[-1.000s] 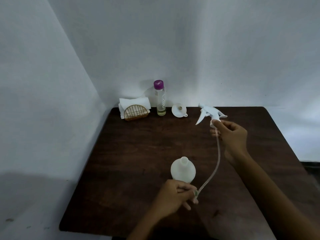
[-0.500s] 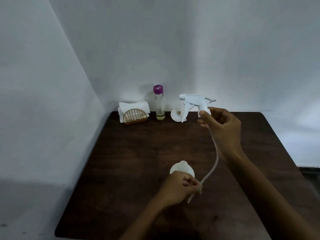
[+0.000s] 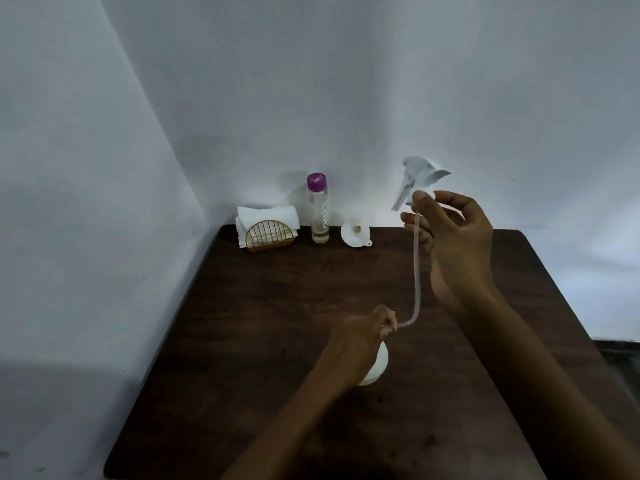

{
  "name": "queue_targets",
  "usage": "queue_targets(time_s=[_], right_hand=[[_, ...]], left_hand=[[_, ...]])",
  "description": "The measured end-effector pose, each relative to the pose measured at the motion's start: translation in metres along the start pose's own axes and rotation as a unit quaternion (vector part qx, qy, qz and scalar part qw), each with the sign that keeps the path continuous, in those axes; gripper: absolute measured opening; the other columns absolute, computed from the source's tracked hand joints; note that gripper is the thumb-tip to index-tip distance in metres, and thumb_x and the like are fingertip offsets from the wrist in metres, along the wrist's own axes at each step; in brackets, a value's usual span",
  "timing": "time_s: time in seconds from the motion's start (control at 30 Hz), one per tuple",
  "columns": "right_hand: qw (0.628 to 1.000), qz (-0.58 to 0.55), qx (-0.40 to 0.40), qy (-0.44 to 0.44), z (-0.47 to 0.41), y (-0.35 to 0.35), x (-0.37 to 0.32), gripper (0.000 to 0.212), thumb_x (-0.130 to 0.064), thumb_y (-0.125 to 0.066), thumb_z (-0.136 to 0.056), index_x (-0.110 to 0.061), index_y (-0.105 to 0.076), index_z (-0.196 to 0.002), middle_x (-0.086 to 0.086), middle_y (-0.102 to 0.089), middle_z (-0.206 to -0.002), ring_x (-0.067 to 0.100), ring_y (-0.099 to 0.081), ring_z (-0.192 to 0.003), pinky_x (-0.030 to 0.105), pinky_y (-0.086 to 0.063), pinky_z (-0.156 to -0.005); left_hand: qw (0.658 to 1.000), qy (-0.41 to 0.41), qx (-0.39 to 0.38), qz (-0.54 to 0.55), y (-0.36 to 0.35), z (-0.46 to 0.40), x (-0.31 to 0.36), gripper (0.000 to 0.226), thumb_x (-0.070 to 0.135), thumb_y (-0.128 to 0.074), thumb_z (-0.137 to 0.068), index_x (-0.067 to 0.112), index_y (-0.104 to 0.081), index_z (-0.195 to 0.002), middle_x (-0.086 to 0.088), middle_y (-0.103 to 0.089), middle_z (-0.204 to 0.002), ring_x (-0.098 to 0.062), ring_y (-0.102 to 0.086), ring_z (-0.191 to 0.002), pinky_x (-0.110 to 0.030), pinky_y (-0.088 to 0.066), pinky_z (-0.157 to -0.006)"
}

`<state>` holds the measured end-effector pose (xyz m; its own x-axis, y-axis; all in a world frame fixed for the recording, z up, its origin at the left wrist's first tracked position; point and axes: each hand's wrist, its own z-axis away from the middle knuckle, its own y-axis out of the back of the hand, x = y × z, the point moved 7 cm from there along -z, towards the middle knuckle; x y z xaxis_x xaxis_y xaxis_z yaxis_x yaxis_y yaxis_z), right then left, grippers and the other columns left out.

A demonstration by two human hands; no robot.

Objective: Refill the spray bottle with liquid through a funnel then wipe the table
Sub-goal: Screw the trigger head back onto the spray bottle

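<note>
My right hand (image 3: 457,244) pinches the collar of the white spray head (image 3: 420,178), raised above the table's far side. Its clear dip tube (image 3: 417,271) hangs down and bends left. My left hand (image 3: 363,336) pinches the tube's lower end just above the white spray bottle (image 3: 377,367), which stands on the dark wooden table (image 3: 242,341) and is largely hidden by that hand. A white funnel (image 3: 355,233) lies on its side at the back. Beside it stands a clear bottle (image 3: 318,211) with a purple cap and a little liquid at its bottom.
A gold wire holder with white napkins (image 3: 266,226) sits in the back left corner against the wall. White walls close in the table at the back and left. The table's right edge drops off to a dark floor.
My right hand lifted the spray head higher and turned it. My left hand moved over the bottle with the tube end, covering the bottle's neck.
</note>
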<state>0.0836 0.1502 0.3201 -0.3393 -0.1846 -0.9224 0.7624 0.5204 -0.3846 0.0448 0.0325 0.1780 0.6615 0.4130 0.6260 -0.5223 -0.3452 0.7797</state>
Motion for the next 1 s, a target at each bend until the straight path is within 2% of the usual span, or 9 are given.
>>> queue_targets(time_s=[0.1,0.2,0.33,0.43,0.5,0.57,0.67,0.8,1.0], right_hand=[[0.999,-0.023,0.019,-0.016,-0.003,0.003,0.008,0.037,-0.015,-0.07,-0.081,-0.006,-0.052,-0.112,0.009,-0.069,-0.088,0.022,-0.072,-0.078,0.023,-0.054,-0.066],[0.999,-0.024,0.036,-0.026,-0.005,0.005,0.017,0.036,-0.015,-0.071,-0.081,-0.008,-0.051,-0.111,0.009,-0.069,-0.089,0.023,-0.071,-0.08,0.025,-0.055,-0.068],[0.997,-0.038,0.056,-0.023,-0.007,0.007,0.024,0.035,-0.011,-0.07,-0.082,-0.009,-0.048,-0.11,0.007,-0.066,-0.087,0.023,-0.071,-0.081,0.028,-0.058,-0.073],[0.997,-0.04,0.072,-0.014,-0.01,0.01,0.029,0.036,-0.01,-0.069,-0.082,-0.009,-0.047,-0.111,0.008,-0.065,-0.088,0.021,-0.071,-0.081,0.029,-0.058,-0.076],[0.996,-0.042,0.084,-0.012,-0.013,0.013,0.035,0.037,-0.01,-0.068,-0.083,-0.009,-0.048,-0.113,0.009,-0.064,-0.092,0.019,-0.071,-0.081,0.029,-0.058,-0.077],[0.995,-0.045,0.089,-0.009,-0.016,0.016,0.04,0.036,-0.01,-0.066,-0.084,-0.007,-0.049,-0.116,0.008,-0.062,-0.097,0.017,-0.07,-0.084,0.029,-0.058,-0.078],[0.996,-0.012,0.084,0.007,-0.02,0.021,0.046,0.026,-0.012,-0.063,-0.087,-0.009,-0.058,-0.112,0.001,-0.065,-0.096,0.016,-0.068,-0.092,0.03,-0.056,-0.083],[0.995,0.055,0.074,0.038,-0.019,0.026,0.053,0.021,-0.015,-0.063,-0.087,-0.019,-0.061,-0.108,-0.002,-0.067,-0.1,0.017,-0.065,-0.103,0.029,-0.053,-0.088],[0.979,0.169,0.039,0.111,-0.008,0.032,0.06,0.027,-0.016,-0.064,-0.087,-0.019,-0.058,-0.113,-0.005,-0.065,-0.103,0.004,-0.063,-0.094,0.019,-0.051,-0.079]], left_hand=[[0.999,0.031,-0.023,0.026,-0.01,0.005,-0.006,0.023,0.01,-0.046,-0.098,0.016,-0.049,-0.12,-0.007,-0.058,-0.122,-0.018,-0.055,-0.113,-0.041,-0.044,-0.101],[0.999,0.03,-0.024,-0.025,-0.012,0.011,-0.005,0.043,0.008,-0.045,-0.098,0.014,-0.035,-0.14,-0.004,-0.042,-0.146,-0.02,-0.03,-0.139,-0.036,-0.016,-0.119],[0.985,-0.013,0.12,-0.123,-0.005,0.014,-0.011,0.051,0.014,-0.054,-0.091,0.008,-0.039,-0.14,-0.012,-0.042,-0.144,-0.033,-0.029,-0.135,-0.037,-0.026,-0.113],[0.984,-0.072,0.12,-0.108,-0.023,0.012,-0.018,0.063,0.015,-0.064,-0.086,0.011,-0.03,-0.139,-0.007,-0.038,-0.144,-0.019,-0.016,-0.141,-0.043,0.002,-0.112],[0.991,-0.058,0.116,-0.044,-0.027,0.011,-0.028,0.05,0.02,-0.046,-0.096,0.018,-0.023,-0.141,-0.001,-0.05,-0.14,-0.01,-0.017,-0.144,-0.041,0.009,-0.115],[0.992,-0.025,0.115,0.032,-0.033,0.011,-0.037,0.036,0.025,-0.033,-0.1,0.024,-0.035,-0.136,0.003,-0.049,-0.142,-0.008,-0.024,-0.143,-0.04,-0.001,-0.118],[0.98,0.061,0.106,0.159,-0.042,0.012,-0.047,0.029,0.032,-0.039,-0.1,0.029,-0.047,-0.127,0.012,-0.041,-0.144,-0.001,-0.032,-0.133,-0.034,-0.028,-0.113],[0.966,0.114,0.086,0.218,-0.052,0.015,-0.061,0.032,0.043,-0.047,-0.094,0.037,-0.046,-0.125,0.016,-0.048,-0.132,-0.002,-0.042,-0.123,-0.032,-0.037,-0.105],[0.947,0.139,0.075,0.278,-0.051,0.017,-0.065,0.037,0.045,-0.059,-0.088,0.041,-0.048,-0.122,0.022,-0.053,-0.125,-0.003,-0.05,-0.117,-0.038,-0.045,-0.102]])
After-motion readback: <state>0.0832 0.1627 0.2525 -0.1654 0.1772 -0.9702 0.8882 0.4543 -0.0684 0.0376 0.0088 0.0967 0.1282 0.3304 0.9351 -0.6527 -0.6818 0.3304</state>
